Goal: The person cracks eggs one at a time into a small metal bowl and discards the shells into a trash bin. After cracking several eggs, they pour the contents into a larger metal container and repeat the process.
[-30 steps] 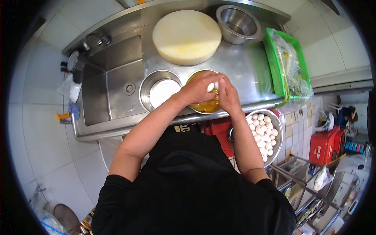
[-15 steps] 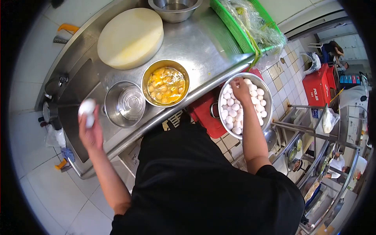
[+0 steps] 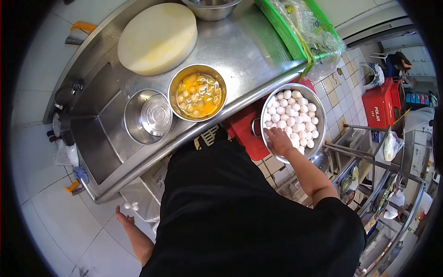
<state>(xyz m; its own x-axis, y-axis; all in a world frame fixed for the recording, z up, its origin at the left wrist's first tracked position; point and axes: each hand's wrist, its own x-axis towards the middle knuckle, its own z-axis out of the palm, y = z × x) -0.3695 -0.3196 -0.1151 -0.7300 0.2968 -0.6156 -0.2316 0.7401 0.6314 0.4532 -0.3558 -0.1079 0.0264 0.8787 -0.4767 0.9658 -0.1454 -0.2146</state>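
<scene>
Low at the left, my left hand (image 3: 123,217) is open beside white eggshells (image 3: 131,205). The shells are clear of the fingers, over a pale plastic-lined bin (image 3: 140,198). My right hand (image 3: 279,142) lies palm down with fingers spread at the near left side of a large metal pot (image 3: 321,108); its fingertips reach the white eggs (image 3: 290,111) inside. What is under that palm is hidden. On the steel counter, a round metal pot (image 3: 173,78) holds cracked eggs (image 3: 198,97), yolks and clear whites. Touching it on the left is a metal pot (image 3: 131,129) with a clear round container (image 3: 154,117) inside.
A thick round cutting board (image 3: 157,39) and a metal bowl (image 3: 212,11) sit farther back. The green basket (image 3: 281,27) holds plastic-wrapped greens. A sink (image 3: 94,143) is on the left; a red crate (image 3: 251,138) stands below the counter edge. Metal racks line the right.
My left hand has swung down from the sink side and let go of the eggshells. My right hand has drawn back toward me, from the pot's far side to its near left side.
</scene>
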